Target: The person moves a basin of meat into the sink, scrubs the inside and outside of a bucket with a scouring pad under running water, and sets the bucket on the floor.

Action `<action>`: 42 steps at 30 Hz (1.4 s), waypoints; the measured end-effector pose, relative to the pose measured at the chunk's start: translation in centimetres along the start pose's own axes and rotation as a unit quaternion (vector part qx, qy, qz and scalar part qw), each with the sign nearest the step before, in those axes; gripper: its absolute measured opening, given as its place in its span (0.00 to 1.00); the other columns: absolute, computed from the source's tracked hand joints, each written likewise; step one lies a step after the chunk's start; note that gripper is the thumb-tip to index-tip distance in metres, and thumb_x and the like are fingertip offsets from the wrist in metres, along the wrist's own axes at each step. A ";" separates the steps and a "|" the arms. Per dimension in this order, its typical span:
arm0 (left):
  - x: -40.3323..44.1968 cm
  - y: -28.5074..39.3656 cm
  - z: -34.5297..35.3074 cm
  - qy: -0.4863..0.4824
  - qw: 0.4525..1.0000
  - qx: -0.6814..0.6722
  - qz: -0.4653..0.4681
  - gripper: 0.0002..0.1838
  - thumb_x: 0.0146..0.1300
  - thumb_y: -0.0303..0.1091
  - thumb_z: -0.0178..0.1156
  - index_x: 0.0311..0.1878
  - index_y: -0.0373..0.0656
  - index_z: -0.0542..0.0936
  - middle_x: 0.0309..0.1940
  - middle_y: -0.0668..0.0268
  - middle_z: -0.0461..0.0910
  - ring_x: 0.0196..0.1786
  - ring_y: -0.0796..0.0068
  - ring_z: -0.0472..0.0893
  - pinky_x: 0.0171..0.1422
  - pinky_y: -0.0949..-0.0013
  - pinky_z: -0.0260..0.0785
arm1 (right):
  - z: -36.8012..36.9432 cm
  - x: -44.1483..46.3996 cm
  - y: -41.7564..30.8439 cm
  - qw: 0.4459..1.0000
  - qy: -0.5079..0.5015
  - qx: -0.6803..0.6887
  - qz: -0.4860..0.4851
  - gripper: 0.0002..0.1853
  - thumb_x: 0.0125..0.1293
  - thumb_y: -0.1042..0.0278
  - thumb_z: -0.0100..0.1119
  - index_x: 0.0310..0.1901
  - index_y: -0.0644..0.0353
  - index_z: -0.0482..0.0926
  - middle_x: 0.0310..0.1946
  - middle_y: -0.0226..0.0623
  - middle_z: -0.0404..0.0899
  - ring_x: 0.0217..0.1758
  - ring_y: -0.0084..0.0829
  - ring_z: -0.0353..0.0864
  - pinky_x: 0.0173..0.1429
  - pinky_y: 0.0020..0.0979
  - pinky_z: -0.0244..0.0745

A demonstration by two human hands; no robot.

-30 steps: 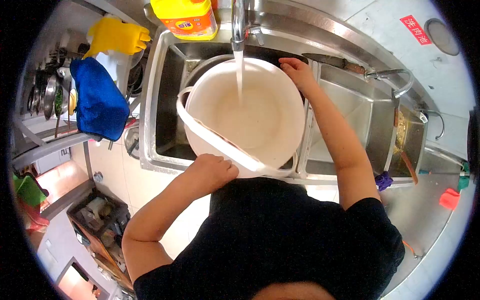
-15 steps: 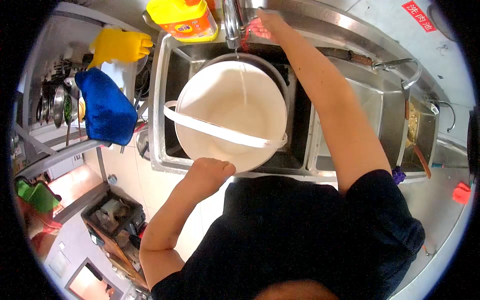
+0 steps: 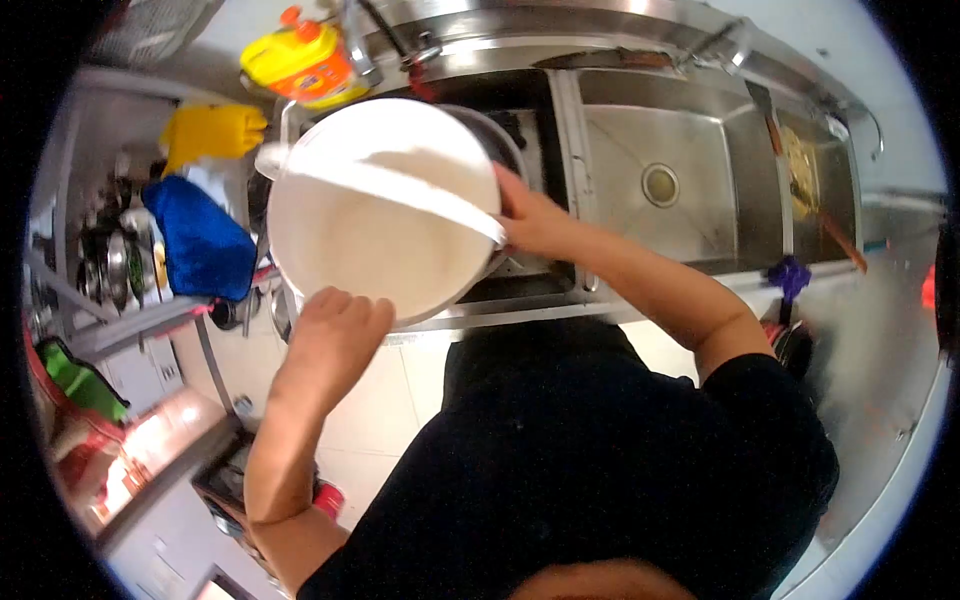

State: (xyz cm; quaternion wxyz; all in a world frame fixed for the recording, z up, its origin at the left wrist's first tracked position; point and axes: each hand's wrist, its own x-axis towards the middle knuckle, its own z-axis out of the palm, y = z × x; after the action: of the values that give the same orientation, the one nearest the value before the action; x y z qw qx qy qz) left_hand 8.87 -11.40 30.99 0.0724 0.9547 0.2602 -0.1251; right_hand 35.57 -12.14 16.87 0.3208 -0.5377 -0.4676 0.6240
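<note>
A large white bucket (image 3: pixel 400 250) is over the left sink basin, its white handle (image 3: pixel 400 187) lying across the opening. My left hand (image 3: pixel 345 325) grips the near rim, fingers curled over it. On the bucket's right side, by the handle's end, my right hand (image 3: pixel 530 215) holds the wall; part of its fingers is hidden behind the bucket. Behind the bucket, a round metal pot (image 3: pixel 495 135) shows partly in the basin. No water stream is visible from the faucet (image 3: pixel 362 55).
A yellow detergent jug (image 3: pixel 305 65) stands behind the bucket. A knife (image 3: pixel 610 60) lies on the ledge behind the middle basin (image 3: pixel 700 190). A yellow glove (image 3: pixel 210 135) and a blue cloth (image 3: pixel 205 240) hang at the left. Food scraps (image 3: pixel 800 170) lie in the right basin.
My right hand has come back from the faucet to the bucket's right side. The water stream is gone. The bucket has shifted left, with both hands on it.
</note>
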 end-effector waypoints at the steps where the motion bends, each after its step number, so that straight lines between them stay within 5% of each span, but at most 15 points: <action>1: -0.1 0.0 -1.4 0.028 0.999 0.034 0.007 0.09 0.47 0.27 0.61 0.34 0.43 0.74 0.27 0.61 0.74 0.37 0.58 0.77 0.47 0.56 0.69 | 0.9 0.3 0.9 0.998 0.005 0.040 -0.040 0.44 0.58 0.62 0.65 0.71 0.55 0.47 0.62 0.51 0.65 0.64 0.42 0.67 0.67 0.43 0.64; 2: 0.3 0.3 -2.7 0.027 0.998 0.057 0.023 0.11 0.45 0.28 0.63 0.35 0.43 0.75 0.28 0.62 0.74 0.38 0.59 0.76 0.49 0.56 0.68 | 1.7 0.4 1.5 0.993 0.009 0.079 -0.083 0.44 0.58 0.64 0.64 0.71 0.53 0.48 0.62 0.51 0.65 0.64 0.43 0.67 0.67 0.46 0.64; 6: 3.4 2.4 -7.0 0.039 0.994 0.078 0.066 0.21 0.38 0.36 0.69 0.39 0.42 0.77 0.30 0.61 0.72 0.41 0.58 0.74 0.61 0.51 0.62 | 3.2 0.6 3.2 0.914 -0.148 0.372 0.061 0.35 0.59 0.67 0.58 0.68 0.50 0.56 0.58 0.47 0.68 0.61 0.46 0.69 0.60 0.53 0.70; 9: 6.8 3.5 -7.3 0.026 0.990 0.087 0.106 0.29 0.32 0.39 0.73 0.42 0.42 0.78 0.33 0.59 0.72 0.44 0.56 0.73 0.63 0.47 0.61 | 5.2 0.9 6.3 0.867 -0.163 0.467 0.057 0.27 0.49 0.67 0.54 0.55 0.61 0.67 0.48 0.45 0.76 0.52 0.39 0.76 0.53 0.46 0.76; 10: 7.5 3.8 -7.4 0.015 0.988 0.102 0.113 0.29 0.32 0.41 0.73 0.43 0.42 0.79 0.34 0.58 0.71 0.44 0.56 0.73 0.64 0.46 0.60 | 5.5 0.3 5.6 0.838 -0.149 0.497 0.170 0.23 0.49 0.65 0.53 0.50 0.63 0.70 0.45 0.43 0.76 0.51 0.40 0.75 0.55 0.47 0.75; 12: 9.7 3.5 -7.2 0.000 0.986 0.094 0.137 0.31 0.33 0.41 0.73 0.46 0.42 0.79 0.36 0.58 0.71 0.46 0.56 0.72 0.67 0.46 0.58 | 10.1 5.0 12.2 0.812 -0.172 0.514 0.217 0.21 0.51 0.63 0.55 0.47 0.63 0.72 0.44 0.44 0.76 0.50 0.42 0.76 0.52 0.47 0.77; 14: 12.0 3.6 -6.8 -0.026 0.988 0.080 0.130 0.30 0.35 0.40 0.73 0.46 0.42 0.79 0.35 0.59 0.72 0.47 0.55 0.72 0.63 0.49 0.62 | 10.5 4.8 12.9 0.745 -0.222 0.565 0.277 0.14 0.55 0.63 0.55 0.41 0.61 0.76 0.37 0.43 0.79 0.38 0.40 0.81 0.41 0.40 0.81; 17: 14.1 2.8 -7.0 -0.092 0.988 0.067 0.101 0.28 0.38 0.38 0.72 0.47 0.41 0.79 0.36 0.59 0.73 0.46 0.55 0.73 0.55 0.53 0.66 | 13.2 6.7 14.9 0.734 -0.257 0.557 0.291 0.14 0.63 0.61 0.50 0.31 0.65 0.77 0.29 0.49 0.78 0.31 0.42 0.82 0.34 0.38 0.82; 20: 14.2 1.5 -6.1 -0.082 0.985 0.057 0.138 0.26 0.40 0.38 0.71 0.47 0.41 0.79 0.36 0.60 0.75 0.44 0.56 0.74 0.47 0.55 0.68 | 11.6 3.7 11.4 0.728 -0.242 0.538 0.349 0.15 0.63 0.60 0.50 0.31 0.65 0.79 0.30 0.52 0.79 0.31 0.40 0.83 0.31 0.37 0.81; 23: 13.9 1.3 -6.0 -0.111 0.980 0.068 0.150 0.25 0.44 0.38 0.70 0.48 0.42 0.80 0.38 0.59 0.76 0.44 0.56 0.76 0.48 0.58 0.70 | 14.0 4.2 12.3 0.646 -0.293 0.590 0.386 0.16 0.63 0.52 0.54 0.36 0.58 0.79 0.29 0.41 0.82 0.26 0.29 0.83 0.20 0.24 0.74; 26: 13.4 1.3 -6.4 -0.122 0.975 0.089 0.161 0.24 0.48 0.41 0.68 0.49 0.42 0.79 0.39 0.58 0.77 0.45 0.55 0.76 0.49 0.58 0.70 | 13.5 4.0 11.5 0.669 -0.345 0.551 0.360 0.16 0.63 0.51 0.54 0.36 0.58 0.79 0.31 0.42 0.81 0.26 0.30 0.83 0.20 0.24 0.74; 29: 11.8 0.6 -6.0 -0.121 0.973 0.108 0.161 0.24 0.51 0.44 0.65 0.50 0.41 0.79 0.39 0.57 0.77 0.44 0.53 0.76 0.48 0.56 0.70 | 15.4 4.5 11.7 0.693 -0.339 0.545 0.328 0.16 0.65 0.61 0.51 0.44 0.66 0.76 0.36 0.48 0.79 0.21 0.27 0.78 0.16 0.21 0.69; 32: 9.3 0.3 -6.6 -0.109 0.974 0.107 0.166 0.23 0.54 0.44 0.64 0.50 0.40 0.79 0.38 0.55 0.76 0.43 0.51 0.76 0.47 0.55 0.69 | 20.4 7.6 13.1 0.719 -0.310 0.562 0.265 0.16 0.61 0.51 0.58 0.36 0.58 0.79 0.35 0.43 0.81 0.26 0.30 0.81 0.25 0.28 0.78; 35: 5.5 -1.5 -6.7 -0.071 0.981 0.085 0.158 0.23 0.55 0.44 0.63 0.49 0.38 0.79 0.36 0.53 0.76 0.41 0.49 0.75 0.45 0.54 0.69 | 19.4 7.0 11.3 0.761 -0.263 0.529 0.268 0.14 0.59 0.54 0.59 0.34 0.57 0.79 0.32 0.37 0.79 0.30 0.30 0.79 0.29 0.30 0.78; 42: -0.7 2.0 -8.3 0.113 0.960 0.124 0.224 0.26 0.50 0.48 0.65 0.47 0.38 0.79 0.36 0.55 0.73 0.40 0.50 0.72 0.48 0.51 0.64 | 14.5 2.6 6.8 0.850 -0.207 0.483 0.020 0.11 0.56 0.56 0.60 0.32 0.56 0.79 0.29 0.36 0.78 0.29 0.29 0.77 0.26 0.31 0.73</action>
State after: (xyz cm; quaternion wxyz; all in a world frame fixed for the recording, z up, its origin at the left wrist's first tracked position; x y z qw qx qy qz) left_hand 10.97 -11.71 39.31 -0.0498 0.9980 0.0283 -0.0276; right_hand 21.68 -15.71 9.40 0.4231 -0.1823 -0.1516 0.8745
